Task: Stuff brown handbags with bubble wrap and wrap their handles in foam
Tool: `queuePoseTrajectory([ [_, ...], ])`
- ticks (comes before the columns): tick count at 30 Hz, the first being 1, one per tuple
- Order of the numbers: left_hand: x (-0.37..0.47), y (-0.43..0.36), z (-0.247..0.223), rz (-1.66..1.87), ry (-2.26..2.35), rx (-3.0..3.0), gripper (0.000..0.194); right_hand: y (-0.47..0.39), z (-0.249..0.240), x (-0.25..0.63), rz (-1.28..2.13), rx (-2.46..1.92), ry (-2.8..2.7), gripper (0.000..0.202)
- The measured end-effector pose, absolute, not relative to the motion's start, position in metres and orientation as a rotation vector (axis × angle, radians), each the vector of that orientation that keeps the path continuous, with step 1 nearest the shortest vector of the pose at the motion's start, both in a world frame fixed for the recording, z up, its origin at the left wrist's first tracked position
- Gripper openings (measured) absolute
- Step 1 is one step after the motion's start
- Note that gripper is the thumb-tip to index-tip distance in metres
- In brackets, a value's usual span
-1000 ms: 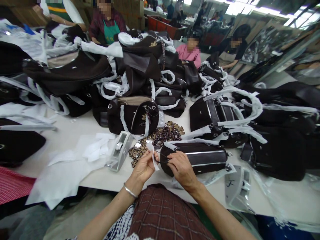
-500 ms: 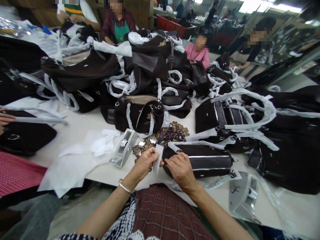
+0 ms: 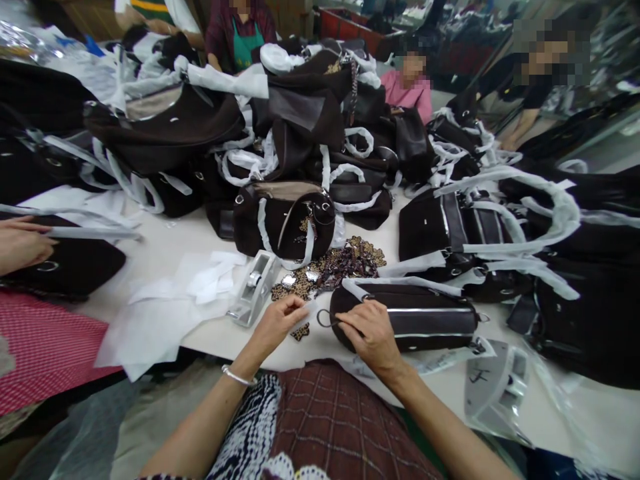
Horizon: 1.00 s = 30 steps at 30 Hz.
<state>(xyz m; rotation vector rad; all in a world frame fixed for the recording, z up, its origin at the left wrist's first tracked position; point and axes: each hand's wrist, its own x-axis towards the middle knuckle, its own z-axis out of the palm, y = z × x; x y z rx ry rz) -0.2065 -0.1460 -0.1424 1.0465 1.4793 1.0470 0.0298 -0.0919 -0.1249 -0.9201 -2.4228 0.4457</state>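
Observation:
My left hand [image 3: 279, 325] pinches a small piece of white paper [image 3: 309, 312], blurred at its edges. My right hand [image 3: 369, 331] is closed on a thin dark loop [image 3: 325, 318] that sticks out toward the left hand. That loop lies at the left end of a dark brown handbag [image 3: 430, 312], which rests on its side with wrapped handles. Whether the loop is fixed to the bag cannot be seen. Patterned flower-shaped charms [image 3: 340, 265] lie in a heap just beyond my hands; one charm [image 3: 300, 332] hangs or lies below the paper.
A grey tape dispenser [image 3: 254, 290] stands left of the charms, and another dispenser [image 3: 495, 387] lies at the right. White paper sheets [image 3: 150, 327] cover the table's left front. Handbags [image 3: 285, 223] pile up behind. A co-worker's hand [image 3: 23, 245] works on a bag at far left.
My hands have moved apart. The white paper has tilted from upright to nearly flat, and the dark loop now shows between the hands. The view has shifted slightly.

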Motion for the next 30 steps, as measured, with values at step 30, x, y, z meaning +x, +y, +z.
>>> queuePoseTrajectory([
  [30, -0.226, -0.146, -0.148, 0.754, 1.353, 1.388, 0.019, -0.093, -0.128, 0.015, 0.463, -0.827, -2.444, 0.012],
])
